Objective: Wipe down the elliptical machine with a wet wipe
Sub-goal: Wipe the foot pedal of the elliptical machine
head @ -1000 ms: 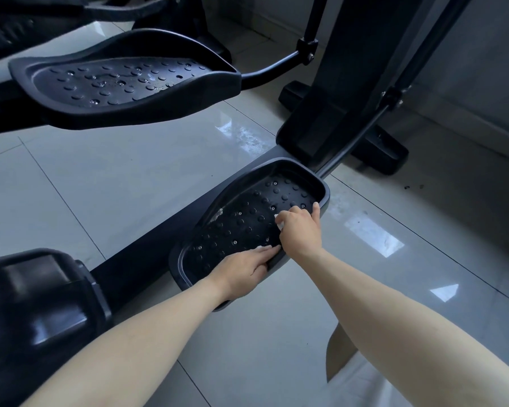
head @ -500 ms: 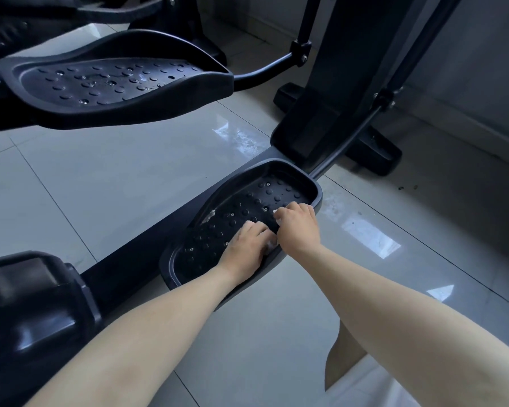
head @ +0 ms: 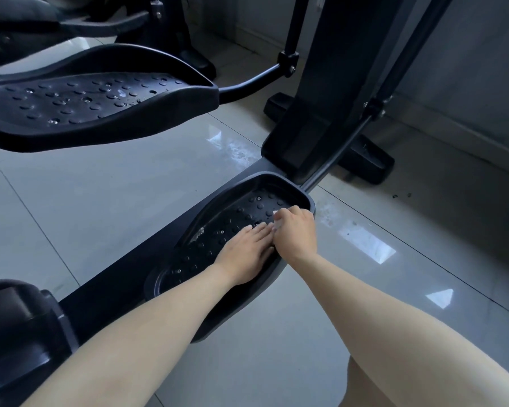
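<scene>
right hand (head: 296, 234) clenched round wipe (head: 275, 213) – wipe mostly hidden in fist, only white scraps show by knuckles. fist sits on near pedal (head: 249, 201), toward its far end. left hand (head: 244, 257) flat just beside it, fingers straight on pedal, touching right hand. pale smear (head: 199, 233) on pedal left of fingers. far pedal (head: 94, 101) raised – cut off at left edge. column (head: 321, 83) cut off at top.

The left forearm (head: 147, 333), at 7 o'clock, and the right forearm (head: 394, 312), at 4 o'clock, are bare to the frame's edge. The fingers (head: 256, 233) carry short plain nails. At 5 o'clock, probably a bare knee (head: 365, 386).
</scene>
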Demonstrator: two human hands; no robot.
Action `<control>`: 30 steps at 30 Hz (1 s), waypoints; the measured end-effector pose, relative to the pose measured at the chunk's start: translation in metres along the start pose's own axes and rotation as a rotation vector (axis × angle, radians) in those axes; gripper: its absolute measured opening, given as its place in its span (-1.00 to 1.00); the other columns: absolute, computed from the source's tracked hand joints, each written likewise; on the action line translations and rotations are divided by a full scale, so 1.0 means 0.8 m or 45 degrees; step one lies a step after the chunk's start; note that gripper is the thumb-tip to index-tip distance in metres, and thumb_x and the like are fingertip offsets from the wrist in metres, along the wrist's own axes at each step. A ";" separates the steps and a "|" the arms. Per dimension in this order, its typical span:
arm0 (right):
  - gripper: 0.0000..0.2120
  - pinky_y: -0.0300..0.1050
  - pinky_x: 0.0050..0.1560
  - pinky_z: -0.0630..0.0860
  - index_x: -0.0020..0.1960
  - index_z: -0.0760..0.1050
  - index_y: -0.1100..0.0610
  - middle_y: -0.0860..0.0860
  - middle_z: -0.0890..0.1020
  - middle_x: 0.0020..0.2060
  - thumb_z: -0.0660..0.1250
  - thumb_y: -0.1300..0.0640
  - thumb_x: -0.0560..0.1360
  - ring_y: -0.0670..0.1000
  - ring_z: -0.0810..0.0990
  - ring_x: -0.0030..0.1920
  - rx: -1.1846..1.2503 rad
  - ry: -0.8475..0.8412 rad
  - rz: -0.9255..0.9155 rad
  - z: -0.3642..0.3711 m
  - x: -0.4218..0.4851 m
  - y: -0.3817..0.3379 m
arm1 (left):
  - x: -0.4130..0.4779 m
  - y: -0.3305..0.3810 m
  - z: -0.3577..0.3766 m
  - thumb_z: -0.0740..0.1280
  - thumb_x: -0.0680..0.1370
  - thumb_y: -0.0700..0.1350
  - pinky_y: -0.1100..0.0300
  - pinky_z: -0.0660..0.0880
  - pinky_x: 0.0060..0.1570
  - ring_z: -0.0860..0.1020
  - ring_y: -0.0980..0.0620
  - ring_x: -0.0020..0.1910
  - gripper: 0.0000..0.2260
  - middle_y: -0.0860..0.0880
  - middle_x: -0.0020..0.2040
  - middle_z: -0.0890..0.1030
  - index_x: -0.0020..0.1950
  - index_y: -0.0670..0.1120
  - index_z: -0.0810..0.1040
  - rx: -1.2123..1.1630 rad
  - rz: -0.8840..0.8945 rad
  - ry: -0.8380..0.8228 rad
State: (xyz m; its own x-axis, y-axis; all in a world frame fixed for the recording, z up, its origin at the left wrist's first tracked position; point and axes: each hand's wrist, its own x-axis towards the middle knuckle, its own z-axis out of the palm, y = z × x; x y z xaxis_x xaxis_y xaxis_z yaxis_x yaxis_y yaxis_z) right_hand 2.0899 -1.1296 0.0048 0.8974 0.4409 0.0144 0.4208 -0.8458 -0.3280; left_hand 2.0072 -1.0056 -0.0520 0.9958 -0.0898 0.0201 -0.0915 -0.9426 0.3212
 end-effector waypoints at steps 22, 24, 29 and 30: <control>-0.61 0.07 0.60 -0.19 0.28 0.58 -0.02 -0.01 0.57 0.14 0.23 0.25 0.52 0.10 0.44 0.29 -0.034 0.011 0.085 0.009 0.012 -0.002 | 0.031 -0.021 -0.005 -0.06 0.64 -0.01 0.05 0.06 0.57 0.15 0.07 0.61 -0.46 0.05 0.62 0.25 0.64 -0.04 0.21 0.100 -0.297 0.166; -0.59 0.06 0.61 -0.19 0.28 0.59 -0.02 -0.02 0.58 0.12 0.22 0.27 0.52 0.10 0.44 0.28 0.000 0.044 0.093 0.012 0.012 -0.002 | 0.025 -0.039 -0.010 -0.12 0.66 0.02 0.01 0.07 0.58 0.09 0.05 0.63 -0.44 0.02 0.65 0.18 0.66 -0.08 0.14 0.204 -0.436 0.178; -0.74 0.05 0.60 -0.11 0.12 0.59 0.13 0.05 0.57 0.02 0.30 0.28 0.46 0.15 0.45 0.24 0.166 0.179 0.131 0.025 0.015 0.003 | 0.036 -0.028 -0.005 -0.02 0.72 -0.06 0.02 0.04 0.60 -0.04 0.02 0.66 -0.47 -0.03 0.68 0.01 0.68 -0.13 -0.04 0.144 -0.533 0.133; -0.77 0.07 0.60 -0.05 0.08 0.57 0.16 0.08 0.56 0.00 0.31 0.30 0.45 0.17 0.45 0.20 0.213 0.202 0.137 0.026 0.016 0.004 | 0.042 -0.021 -0.002 -0.02 0.72 -0.07 0.03 0.02 0.60 -0.05 0.03 0.66 -0.48 -0.02 0.68 0.00 0.68 -0.12 -0.05 0.088 -0.518 0.138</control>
State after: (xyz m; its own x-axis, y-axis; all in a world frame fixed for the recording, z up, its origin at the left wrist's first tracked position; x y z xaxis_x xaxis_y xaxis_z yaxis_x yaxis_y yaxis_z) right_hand 2.1003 -1.1206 -0.0155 0.9510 0.2870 0.1150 0.3058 -0.8180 -0.4872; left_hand 2.0423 -0.9922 -0.0549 0.9458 0.3246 0.0057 0.3120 -0.9139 0.2597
